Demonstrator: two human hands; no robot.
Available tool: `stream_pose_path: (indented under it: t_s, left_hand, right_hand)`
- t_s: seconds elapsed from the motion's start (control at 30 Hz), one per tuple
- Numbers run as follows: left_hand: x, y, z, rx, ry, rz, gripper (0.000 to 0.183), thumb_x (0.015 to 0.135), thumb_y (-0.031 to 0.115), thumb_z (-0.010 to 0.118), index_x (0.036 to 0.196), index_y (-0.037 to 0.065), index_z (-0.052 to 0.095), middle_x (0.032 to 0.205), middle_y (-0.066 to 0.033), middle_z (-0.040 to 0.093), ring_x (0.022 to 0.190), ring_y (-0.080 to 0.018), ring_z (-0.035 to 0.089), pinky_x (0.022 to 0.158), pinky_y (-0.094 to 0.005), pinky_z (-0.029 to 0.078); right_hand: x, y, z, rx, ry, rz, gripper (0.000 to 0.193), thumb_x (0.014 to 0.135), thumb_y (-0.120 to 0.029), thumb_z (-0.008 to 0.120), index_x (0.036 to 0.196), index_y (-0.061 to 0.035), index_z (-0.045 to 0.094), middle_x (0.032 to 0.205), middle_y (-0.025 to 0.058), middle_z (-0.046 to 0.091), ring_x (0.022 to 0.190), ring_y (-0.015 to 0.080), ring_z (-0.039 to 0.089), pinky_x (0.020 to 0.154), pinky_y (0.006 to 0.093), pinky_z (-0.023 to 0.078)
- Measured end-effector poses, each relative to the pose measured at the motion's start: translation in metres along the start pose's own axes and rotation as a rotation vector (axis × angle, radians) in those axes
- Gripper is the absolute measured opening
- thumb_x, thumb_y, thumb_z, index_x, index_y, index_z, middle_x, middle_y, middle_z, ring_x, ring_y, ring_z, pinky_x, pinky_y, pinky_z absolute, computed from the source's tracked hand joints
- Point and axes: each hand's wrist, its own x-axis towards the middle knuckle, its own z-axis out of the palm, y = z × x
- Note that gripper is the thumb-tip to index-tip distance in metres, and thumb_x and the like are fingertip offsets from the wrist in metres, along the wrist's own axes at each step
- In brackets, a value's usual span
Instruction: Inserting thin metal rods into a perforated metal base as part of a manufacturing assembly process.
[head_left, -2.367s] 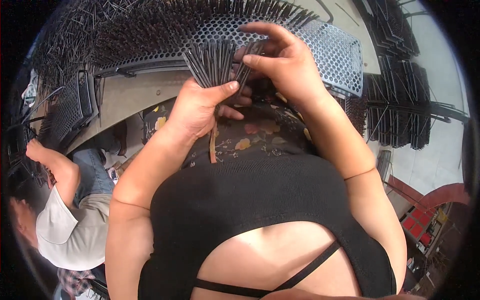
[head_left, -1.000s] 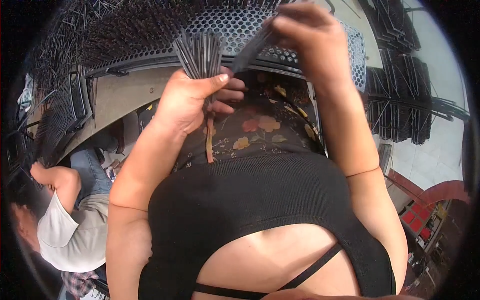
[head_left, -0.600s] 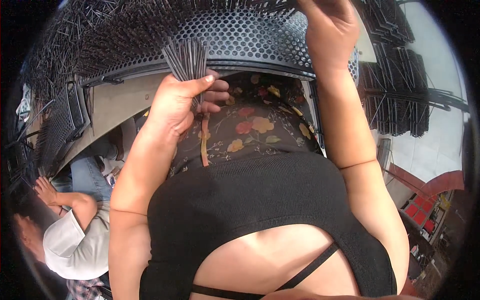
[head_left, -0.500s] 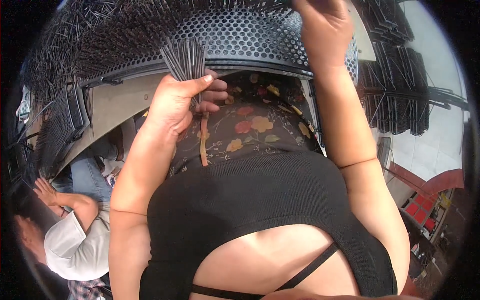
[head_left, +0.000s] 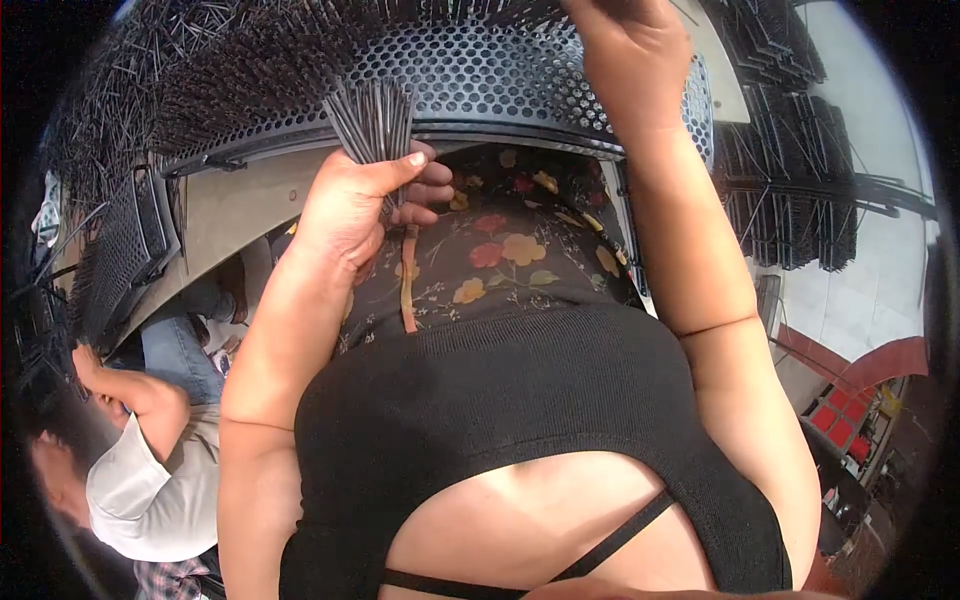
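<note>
Slim, straight, dark-grey metal-looking rods (head_left: 378,125), likely stiff and light, suit gripping low, where the left hand (head_left: 365,195) pinches them; the right hand's (head_left: 637,50) grip I cannot tell.

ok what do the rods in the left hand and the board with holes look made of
Rods: probably metal, dark with a faint sheen, straight and stiff-looking; plastic is possible. Board: metal or hard plastic, can't tell which; grey and fairly glossy, from highlights near its holes.

The perforated tray (head_left: 470,85) lies on the surface (head_left: 240,200), standing rods (head_left: 250,90) in its left part; before it, the rod bundle (head_left: 375,115); left, a smaller perforated tray (head_left: 125,230); right, stacked rods (head_left: 790,175).
</note>
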Motion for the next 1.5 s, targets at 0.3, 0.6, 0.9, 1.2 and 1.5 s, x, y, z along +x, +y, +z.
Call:
stream_pose_path:
  t_s: [0.3,0.6,0.9,1.2,1.5]
  left_hand:
    - [-0.002,0.003,0.004,0.005,0.028,0.005,0.022,0.086,0.013,0.066,0.102,0.0,0.06,0.09,-0.0151,0.068,0.077,-0.0255,0.069,0.06,-0.0311,0.057]
    - [-0.001,0.002,0.002,0.018,0.021,-0.004,0.022,0.086,0.013,0.065,0.103,0.0,0.06,0.089,-0.015,0.068,0.077,-0.0253,0.069,0.062,-0.0321,0.057]
    - [0.0,0.001,0.001,-0.003,0.029,0.0,0.022,0.086,0.012,0.065,0.103,-0.001,0.06,0.088,-0.015,0.068,0.075,-0.0246,0.068,0.061,-0.0318,0.058]
    - [-0.002,0.002,0.002,0.007,0.035,0.006,0.019,0.088,0.01,0.063,0.101,-0.004,0.062,0.088,-0.017,0.069,0.077,-0.0239,0.069,0.06,-0.0308,0.056]
    - [0.0,0.004,0.001,-0.007,0.038,-0.013,0.018,0.087,0.009,0.063,0.101,-0.002,0.06,0.087,-0.0146,0.067,0.073,-0.0235,0.068,0.059,-0.0303,0.057]
  right_hand:
    - [0.003,0.002,-0.002,-0.054,-0.012,-0.055,0.01,0.082,0.004,0.068,0.091,0.0007,0.064,0.083,0.0063,0.069,0.079,0.0108,0.064,0.072,0.0262,0.051]
    - [0.008,0.001,-0.011,-0.082,-0.068,-0.035,0.011,0.081,0.004,0.069,0.091,0.0014,0.065,0.083,0.007,0.069,0.08,0.0116,0.064,0.073,0.0256,0.051]
    - [0.019,-0.002,-0.009,-0.112,-0.213,-0.095,0.011,0.081,0.003,0.069,0.091,-0.0013,0.066,0.083,0.007,0.069,0.08,0.0123,0.064,0.073,0.0268,0.051]
    - [0.022,0.003,-0.013,-0.169,-0.198,-0.068,0.011,0.079,0.002,0.071,0.089,-0.0007,0.066,0.082,0.0081,0.069,0.081,0.0134,0.065,0.073,0.0277,0.052]
    - [0.025,-0.013,-0.011,-0.315,-0.221,-0.23,0.012,0.075,0.001,0.074,0.085,-0.0008,0.066,0.078,0.0109,0.068,0.075,0.0174,0.066,0.068,0.0305,0.051]
